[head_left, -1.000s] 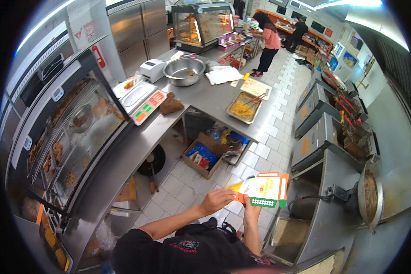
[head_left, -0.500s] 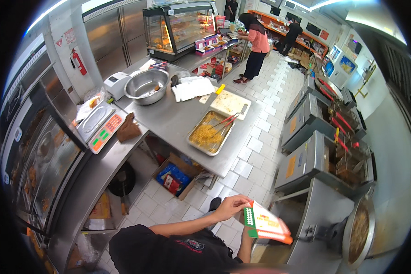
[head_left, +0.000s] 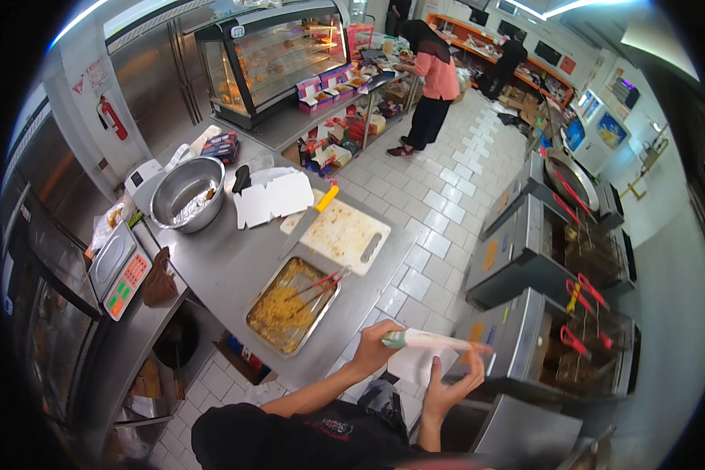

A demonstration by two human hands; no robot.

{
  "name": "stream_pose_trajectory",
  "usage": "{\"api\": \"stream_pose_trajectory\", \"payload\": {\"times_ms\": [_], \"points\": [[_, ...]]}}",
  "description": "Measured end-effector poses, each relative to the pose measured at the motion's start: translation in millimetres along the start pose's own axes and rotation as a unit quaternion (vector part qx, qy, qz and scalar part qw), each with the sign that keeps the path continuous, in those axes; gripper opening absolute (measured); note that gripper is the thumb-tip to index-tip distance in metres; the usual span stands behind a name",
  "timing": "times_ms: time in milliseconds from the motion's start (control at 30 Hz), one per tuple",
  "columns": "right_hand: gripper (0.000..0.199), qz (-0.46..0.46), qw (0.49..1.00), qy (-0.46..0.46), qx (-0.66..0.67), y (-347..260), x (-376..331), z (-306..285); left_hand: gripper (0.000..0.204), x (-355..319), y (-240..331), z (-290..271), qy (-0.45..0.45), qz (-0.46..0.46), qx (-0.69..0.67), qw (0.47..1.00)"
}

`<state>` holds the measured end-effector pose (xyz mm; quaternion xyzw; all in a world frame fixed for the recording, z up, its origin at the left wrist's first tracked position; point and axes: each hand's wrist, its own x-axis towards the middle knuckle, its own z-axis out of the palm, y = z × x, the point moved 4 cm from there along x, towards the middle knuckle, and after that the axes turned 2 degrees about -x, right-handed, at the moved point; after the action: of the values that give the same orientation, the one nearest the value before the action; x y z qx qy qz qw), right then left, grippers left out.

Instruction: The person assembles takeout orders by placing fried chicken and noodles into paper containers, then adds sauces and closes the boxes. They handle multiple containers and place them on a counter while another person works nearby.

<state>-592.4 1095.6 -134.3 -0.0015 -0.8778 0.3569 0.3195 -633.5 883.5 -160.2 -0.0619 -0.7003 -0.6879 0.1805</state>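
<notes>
The left hand (head_left: 374,346) is closed around one end of a flat carton (head_left: 435,341), pinching it so it lies nearly level and edge-on. The right hand (head_left: 450,384) is just below the other end, fingers spread and curled up under it, touching the underside near a pale sheet (head_left: 419,364) hanging beneath. A moment ago the carton was tilted with its printed face showing and held lower, near the fryer; now it is turned flat and raised in front of the chest, which suggests the person is folding or opening it up, not setting it down.

Just left of the left hand is the steel surface (head_left: 235,266), with a tray of fried crumbs (head_left: 290,305) and red tongs (head_left: 317,286) closest. Further off on it lie a cutting board (head_left: 345,235), some white paper (head_left: 272,200) and a metal bowl (head_left: 186,192). To the right of the right hand stand the fryers (head_left: 556,313). Well beyond, another person (head_left: 431,82) works at a shelf.
</notes>
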Motion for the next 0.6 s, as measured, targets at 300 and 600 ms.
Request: {"api": "stream_pose_trajectory", "payload": {"times_ms": [300,600], "points": [[0.044,0.096,0.895,-0.312,0.305,125,197,199,0.038,154,-116,104,0.076,-0.163,0.019,0.983],[0.015,0.038,0.877,-0.295,0.377,156,379,302,0.018,356,-169,132,0.176,-0.120,0.073,0.974]]}}
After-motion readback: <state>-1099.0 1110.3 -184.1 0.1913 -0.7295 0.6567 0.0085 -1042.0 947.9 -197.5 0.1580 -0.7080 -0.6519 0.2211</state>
